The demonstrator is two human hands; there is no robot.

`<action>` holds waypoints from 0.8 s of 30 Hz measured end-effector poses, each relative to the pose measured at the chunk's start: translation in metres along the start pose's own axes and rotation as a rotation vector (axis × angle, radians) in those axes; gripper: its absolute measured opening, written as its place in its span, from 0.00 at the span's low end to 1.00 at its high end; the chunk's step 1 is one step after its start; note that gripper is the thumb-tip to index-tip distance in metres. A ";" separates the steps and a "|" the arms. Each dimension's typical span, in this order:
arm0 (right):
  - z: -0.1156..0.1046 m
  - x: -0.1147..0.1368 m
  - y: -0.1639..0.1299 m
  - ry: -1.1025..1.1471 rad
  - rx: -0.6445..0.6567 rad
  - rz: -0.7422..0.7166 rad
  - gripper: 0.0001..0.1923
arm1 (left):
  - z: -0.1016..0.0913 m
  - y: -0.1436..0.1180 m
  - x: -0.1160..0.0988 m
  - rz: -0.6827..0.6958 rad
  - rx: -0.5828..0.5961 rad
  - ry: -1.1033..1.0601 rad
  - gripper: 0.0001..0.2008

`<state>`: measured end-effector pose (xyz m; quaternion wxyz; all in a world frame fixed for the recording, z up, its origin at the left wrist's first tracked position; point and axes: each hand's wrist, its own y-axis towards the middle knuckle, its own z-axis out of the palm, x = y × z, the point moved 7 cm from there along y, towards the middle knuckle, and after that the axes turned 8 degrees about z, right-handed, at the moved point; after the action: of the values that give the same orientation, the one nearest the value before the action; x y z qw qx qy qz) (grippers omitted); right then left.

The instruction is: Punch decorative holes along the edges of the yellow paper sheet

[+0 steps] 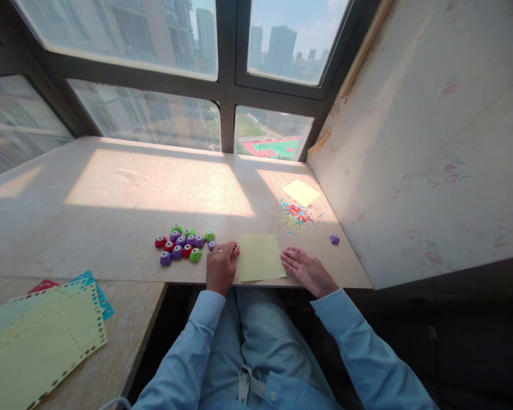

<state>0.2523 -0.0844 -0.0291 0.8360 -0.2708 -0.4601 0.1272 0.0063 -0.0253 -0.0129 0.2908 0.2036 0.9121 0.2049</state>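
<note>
A pale yellow sheet of paper (261, 259) lies at the front edge of the sill, between my hands. My left hand (221, 265) is closed around a small red craft punch (236, 249) at the sheet's left edge; only a bit of the punch shows past the fingers. Along the sheet's upper edge are a few tiny holes. My right hand (306, 270) lies open at the right edge, fingers stretched out, fingertips by the paper. Left of my left hand sits a cluster of purple, red and green craft punches (180, 242).
Red, blue and yellow paper bits (297, 213) are scattered behind the sheet, beside another yellow paper (301, 192). One purple punch (334, 238) stands near the patterned wall (436, 154). At lower left, punched sheets (47, 336) are stacked on a lower-left surface. Windows line the back.
</note>
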 end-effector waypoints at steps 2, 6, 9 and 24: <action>0.000 -0.002 0.001 0.073 0.013 0.039 0.07 | -0.001 0.000 0.000 0.006 -0.013 0.001 0.12; 0.001 -0.007 0.005 0.191 0.018 0.128 0.03 | -0.002 0.000 -0.001 0.014 -0.029 0.010 0.13; 0.005 -0.008 0.008 0.230 0.031 0.182 0.03 | -0.001 0.000 -0.001 0.022 -0.028 0.024 0.14; 0.025 0.018 0.028 -0.531 -0.029 -0.091 0.12 | -0.001 0.000 0.000 0.018 -0.012 -0.004 0.12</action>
<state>0.2420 -0.0444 -0.0220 0.6870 -0.2190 -0.6766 0.1494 0.0054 -0.0259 -0.0123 0.2918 0.2105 0.9085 0.2127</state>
